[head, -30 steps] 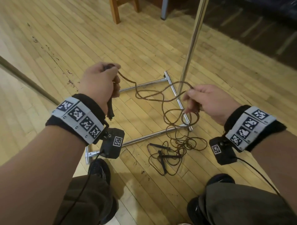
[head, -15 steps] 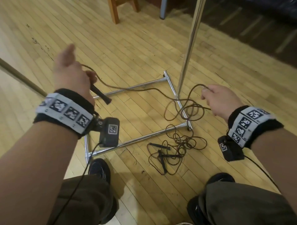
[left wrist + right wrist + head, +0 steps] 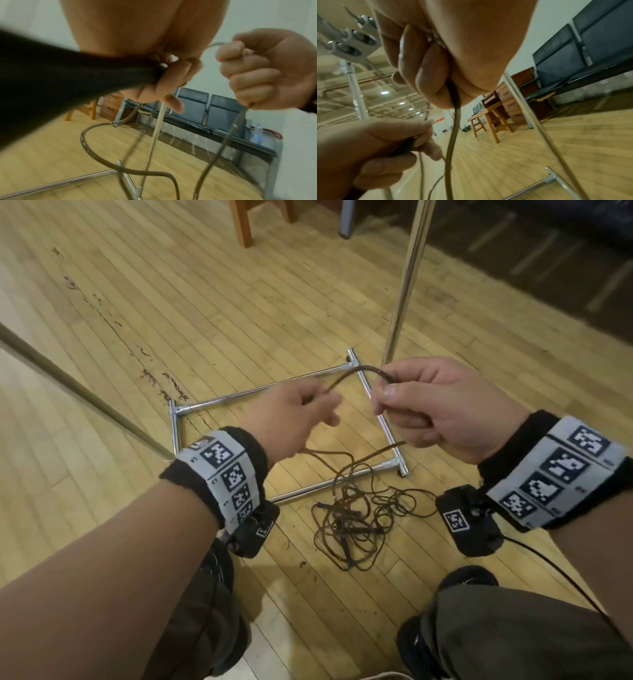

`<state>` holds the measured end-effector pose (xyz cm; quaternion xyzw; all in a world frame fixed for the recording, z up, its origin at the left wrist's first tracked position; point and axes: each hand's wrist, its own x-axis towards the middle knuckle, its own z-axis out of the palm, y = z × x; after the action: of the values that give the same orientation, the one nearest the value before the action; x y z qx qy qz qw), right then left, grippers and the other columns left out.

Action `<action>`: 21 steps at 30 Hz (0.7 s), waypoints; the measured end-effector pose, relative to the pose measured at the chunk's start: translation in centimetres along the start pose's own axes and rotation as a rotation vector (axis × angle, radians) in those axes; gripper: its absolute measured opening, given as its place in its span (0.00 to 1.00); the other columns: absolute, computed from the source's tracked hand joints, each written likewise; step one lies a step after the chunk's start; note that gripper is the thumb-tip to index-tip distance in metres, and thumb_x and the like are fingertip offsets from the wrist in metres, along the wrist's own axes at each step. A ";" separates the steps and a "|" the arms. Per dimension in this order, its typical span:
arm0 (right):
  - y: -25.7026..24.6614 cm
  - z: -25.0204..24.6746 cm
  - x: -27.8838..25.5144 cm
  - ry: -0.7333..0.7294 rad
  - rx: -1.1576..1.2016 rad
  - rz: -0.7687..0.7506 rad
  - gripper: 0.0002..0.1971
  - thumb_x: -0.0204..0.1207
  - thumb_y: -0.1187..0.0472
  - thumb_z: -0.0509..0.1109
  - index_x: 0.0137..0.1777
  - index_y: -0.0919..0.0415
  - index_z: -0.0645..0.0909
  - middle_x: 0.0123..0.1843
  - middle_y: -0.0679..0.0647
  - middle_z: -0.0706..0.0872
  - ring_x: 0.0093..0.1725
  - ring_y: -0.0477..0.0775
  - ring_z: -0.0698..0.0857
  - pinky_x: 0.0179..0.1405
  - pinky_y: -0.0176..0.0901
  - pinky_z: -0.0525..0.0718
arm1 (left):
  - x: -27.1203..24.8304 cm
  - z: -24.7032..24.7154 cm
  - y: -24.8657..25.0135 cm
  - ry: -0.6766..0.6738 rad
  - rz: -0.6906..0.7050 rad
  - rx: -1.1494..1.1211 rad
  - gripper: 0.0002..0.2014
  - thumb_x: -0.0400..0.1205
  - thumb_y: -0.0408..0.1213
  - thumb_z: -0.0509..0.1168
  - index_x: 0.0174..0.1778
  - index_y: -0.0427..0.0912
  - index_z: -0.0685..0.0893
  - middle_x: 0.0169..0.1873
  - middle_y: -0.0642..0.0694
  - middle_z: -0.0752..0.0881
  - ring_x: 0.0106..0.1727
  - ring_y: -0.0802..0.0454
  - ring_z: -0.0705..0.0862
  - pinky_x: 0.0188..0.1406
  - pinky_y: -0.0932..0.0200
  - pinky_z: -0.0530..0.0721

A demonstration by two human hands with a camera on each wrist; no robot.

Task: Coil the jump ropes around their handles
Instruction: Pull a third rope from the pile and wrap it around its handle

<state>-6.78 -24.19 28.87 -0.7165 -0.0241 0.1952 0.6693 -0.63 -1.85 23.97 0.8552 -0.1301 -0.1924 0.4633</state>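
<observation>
The left hand (image 3: 291,416) is gripping a dark handle (image 3: 72,81) in its curled fingers; in the left wrist view the handle is running from the palm back toward the camera, its long axis slanting down to the left, though blur is hiding its far end. From the top of this grip the brown rope (image 3: 356,371) is arching up and across to the right hand (image 3: 442,409), which is pinching it between thumb and curled fingers, so the short span between the hands is lying roughly level, left to right. Below the right hand the rope is dropping out of the fist and hanging toward the floor (image 3: 171,302), as the right wrist view shows.

The rest of the rope is lying in a loose tangle (image 3: 356,515) on the wooden floor just in front of the knees, with other dark handles (image 3: 342,529) lying in the heap; which way they are pointing is hard to tell. The tangle is sitting just beside the near bar of a chrome stand base (image 3: 260,395), whose upright pole (image 3: 407,275) is rising behind the right hand.
</observation>
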 end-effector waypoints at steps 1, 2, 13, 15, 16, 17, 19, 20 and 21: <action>0.4 -0.5 -0.1 0.025 -0.096 0.048 0.10 0.87 0.61 0.66 0.46 0.62 0.85 0.26 0.52 0.71 0.22 0.49 0.66 0.18 0.41 0.63 | 0.3 -0.6 -0.3 0.093 -0.026 -0.017 0.10 0.90 0.52 0.67 0.45 0.55 0.87 0.44 0.56 0.94 0.23 0.61 0.80 0.22 0.63 0.79; 1.0 -0.9 -0.1 0.047 -0.263 0.122 0.10 0.87 0.59 0.67 0.46 0.61 0.86 0.25 0.50 0.74 0.21 0.49 0.69 0.18 0.40 0.66 | 0.6 -1.2 -0.5 0.179 -0.043 -0.034 0.09 0.89 0.51 0.68 0.44 0.56 0.88 0.43 0.55 0.94 0.24 0.60 0.80 0.23 0.62 0.80; 8.7 -6.8 -0.8 0.141 -0.945 0.766 0.08 0.86 0.59 0.65 0.51 0.61 0.84 0.44 0.58 0.93 0.45 0.54 0.92 0.45 0.52 0.84 | 2.3 -10.4 -3.4 0.868 -0.218 -0.278 0.06 0.84 0.49 0.69 0.53 0.54 0.88 0.42 0.55 0.94 0.25 0.58 0.83 0.21 0.61 0.81; 8.4 -6.9 -0.4 0.238 -0.943 0.676 0.10 0.88 0.58 0.64 0.51 0.61 0.84 0.39 0.56 0.91 0.39 0.53 0.92 0.37 0.48 0.81 | 2.1 -9.6 -3.9 0.760 -0.215 -0.179 0.04 0.83 0.49 0.72 0.50 0.57 0.86 0.41 0.53 0.91 0.28 0.56 0.86 0.24 0.60 0.84; 8.0 -6.5 0.1 0.267 -0.925 0.604 0.11 0.88 0.57 0.63 0.51 0.59 0.85 0.36 0.54 0.90 0.36 0.52 0.90 0.36 0.48 0.81 | 2.1 -8.6 -3.8 0.675 -0.205 -0.153 0.03 0.83 0.46 0.74 0.49 0.57 0.86 0.43 0.53 0.91 0.30 0.56 0.87 0.26 0.59 0.86; 7.6 -6.0 0.7 0.285 -0.873 0.536 0.12 0.89 0.54 0.62 0.50 0.57 0.85 0.33 0.52 0.89 0.32 0.52 0.88 0.35 0.48 0.82 | 2.1 -7.5 -3.7 0.590 -0.199 -0.137 0.06 0.83 0.42 0.74 0.50 0.58 0.86 0.46 0.54 0.91 0.31 0.57 0.87 0.29 0.59 0.86; 6.3 -4.3 1.6 0.289 -0.709 0.427 0.13 0.88 0.51 0.63 0.49 0.56 0.86 0.31 0.51 0.84 0.27 0.50 0.81 0.32 0.48 0.81 | 2.0 -5.7 -3.1 0.445 -0.194 -0.075 0.13 0.82 0.36 0.72 0.58 0.59 0.86 0.55 0.59 0.89 0.31 0.59 0.88 0.30 0.60 0.86; 5.6 -3.3 1.9 0.277 -0.668 0.385 0.13 0.88 0.51 0.64 0.49 0.55 0.86 0.31 0.50 0.82 0.27 0.49 0.79 0.31 0.46 0.80 | 1.9 -5.0 -2.6 0.394 -0.190 -0.039 0.17 0.82 0.34 0.71 0.63 0.59 0.86 0.60 0.61 0.88 0.29 0.62 0.87 0.29 0.61 0.86; 4.9 -2.3 2.0 0.251 -0.660 0.357 0.13 0.88 0.50 0.64 0.48 0.54 0.86 0.31 0.49 0.82 0.28 0.48 0.78 0.32 0.46 0.81 | 1.9 -4.6 -2.3 0.354 -0.176 -0.020 0.20 0.82 0.34 0.71 0.68 0.58 0.85 0.63 0.62 0.87 0.27 0.62 0.87 0.28 0.61 0.85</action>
<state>-5.29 -26.30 23.66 -0.9043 0.1212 0.2013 0.3563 3.17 2.02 23.94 0.8791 0.0305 -0.0800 0.4688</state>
